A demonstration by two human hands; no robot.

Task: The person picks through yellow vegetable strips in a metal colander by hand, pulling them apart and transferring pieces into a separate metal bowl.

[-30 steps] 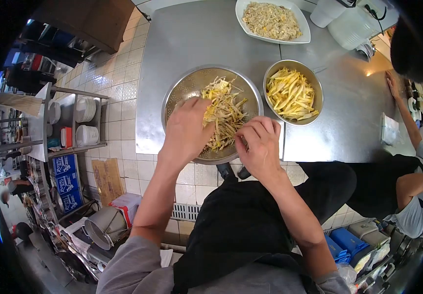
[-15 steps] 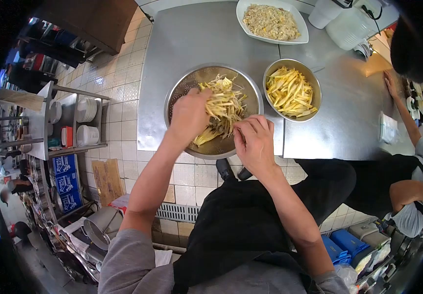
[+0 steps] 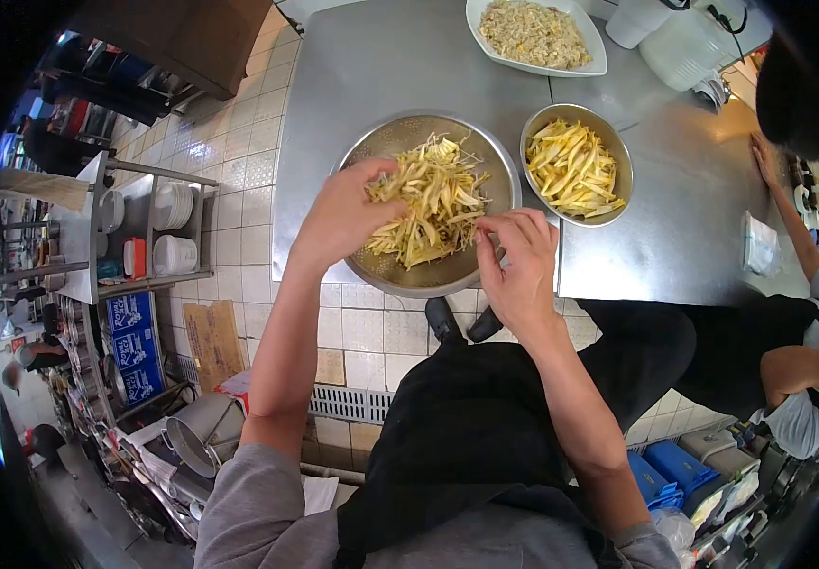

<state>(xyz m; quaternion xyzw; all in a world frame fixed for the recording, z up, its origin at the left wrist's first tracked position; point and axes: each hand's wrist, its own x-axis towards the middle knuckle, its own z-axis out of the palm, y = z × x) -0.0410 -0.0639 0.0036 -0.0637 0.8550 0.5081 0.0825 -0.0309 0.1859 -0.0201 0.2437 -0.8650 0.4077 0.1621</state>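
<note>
A perforated metal colander [image 3: 386,137] stands at the front edge of the steel table, with a heap of pale yellow vegetable strips [image 3: 433,199] in it. My left hand [image 3: 348,211] reaches over the colander's left side, its fingers spread against the heap. At the right rim is my right hand [image 3: 520,261], thumb and forefinger pinched together by the strips; anything between them is too small to name. A metal bowl [image 3: 629,180] with larger yellow pieces [image 3: 572,169] sits just right of the colander.
On the steel table [image 3: 352,57], a white dish [image 3: 602,64] of rice-like food stands at the back. A co-worker's hand [image 3: 762,159] rests at the far right, near a clear packet [image 3: 760,245]. A shelf rack [image 3: 96,218] with plates is on the left.
My left hand has shifted left and opened from the heap, which now looks looser and more spread. My right hand stays by the right rim. The whole view has shifted slightly.
</note>
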